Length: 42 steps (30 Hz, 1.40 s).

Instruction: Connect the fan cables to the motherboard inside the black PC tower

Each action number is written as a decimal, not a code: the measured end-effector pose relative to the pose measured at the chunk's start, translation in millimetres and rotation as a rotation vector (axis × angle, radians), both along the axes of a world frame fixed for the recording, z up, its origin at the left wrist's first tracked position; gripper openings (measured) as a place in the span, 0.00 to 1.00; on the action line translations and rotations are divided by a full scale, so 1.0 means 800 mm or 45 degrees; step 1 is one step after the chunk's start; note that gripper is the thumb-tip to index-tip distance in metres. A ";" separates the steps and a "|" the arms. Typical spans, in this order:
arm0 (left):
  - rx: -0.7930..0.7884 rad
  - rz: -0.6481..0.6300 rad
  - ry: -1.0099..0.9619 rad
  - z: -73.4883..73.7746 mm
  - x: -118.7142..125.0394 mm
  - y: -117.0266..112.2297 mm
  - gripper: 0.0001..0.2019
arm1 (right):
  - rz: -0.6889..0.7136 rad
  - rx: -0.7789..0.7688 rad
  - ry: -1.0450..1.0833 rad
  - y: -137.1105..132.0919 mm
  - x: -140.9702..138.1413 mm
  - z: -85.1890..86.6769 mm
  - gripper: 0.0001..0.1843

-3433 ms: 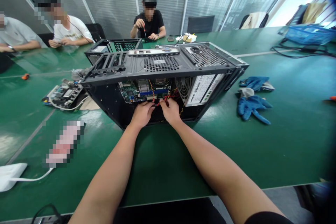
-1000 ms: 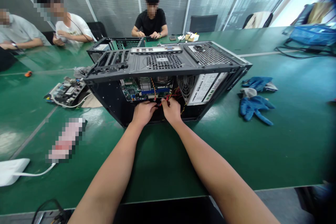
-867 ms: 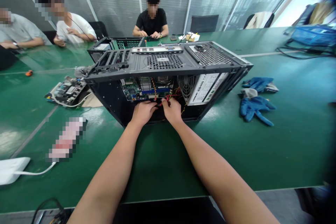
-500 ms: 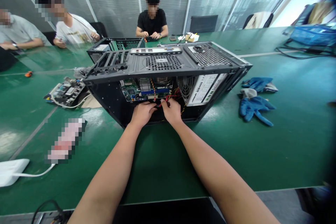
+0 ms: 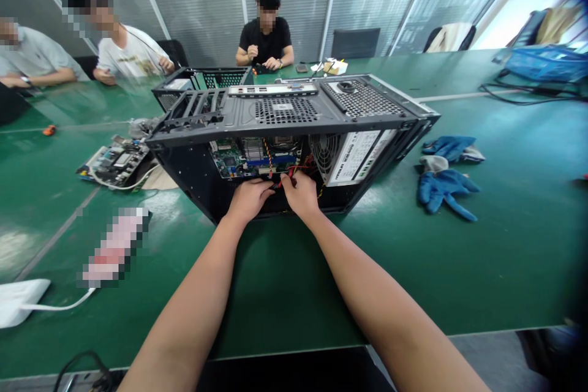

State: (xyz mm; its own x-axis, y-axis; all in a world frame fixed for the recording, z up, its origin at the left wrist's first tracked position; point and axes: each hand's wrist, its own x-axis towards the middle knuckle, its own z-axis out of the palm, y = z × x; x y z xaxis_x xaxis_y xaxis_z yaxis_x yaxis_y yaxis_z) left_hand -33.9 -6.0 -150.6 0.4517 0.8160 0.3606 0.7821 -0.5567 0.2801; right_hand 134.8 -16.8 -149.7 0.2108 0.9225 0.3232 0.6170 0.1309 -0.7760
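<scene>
A black computer case (image 5: 285, 113) lies on its side on the green table (image 5: 482, 257), its open side facing me. Inside I see a green motherboard (image 5: 229, 162), a power supply with a fan (image 5: 342, 156) and red, yellow and black cables (image 5: 294, 170). My left hand (image 5: 248, 199) and my right hand (image 5: 301, 195) both reach into the case's lower opening, side by side. Their fingers are curled and pinched around the cable bundle between them; the fingertips are partly hidden.
Blue gloves (image 5: 443, 187) lie right of the case. A loose circuit board (image 5: 114, 162) lies to the left, a white device with a cord (image 5: 21, 309) at the near left. Three people sit across the table; one in black (image 5: 266, 37) works behind a second open case (image 5: 202, 79).
My hands stay in the same spot inside the case with only slight shifts. The person in black has raised a hand.
</scene>
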 end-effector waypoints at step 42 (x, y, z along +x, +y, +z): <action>0.096 0.428 0.320 0.020 0.036 -0.028 0.13 | 0.046 0.010 0.193 0.005 0.003 -0.011 0.17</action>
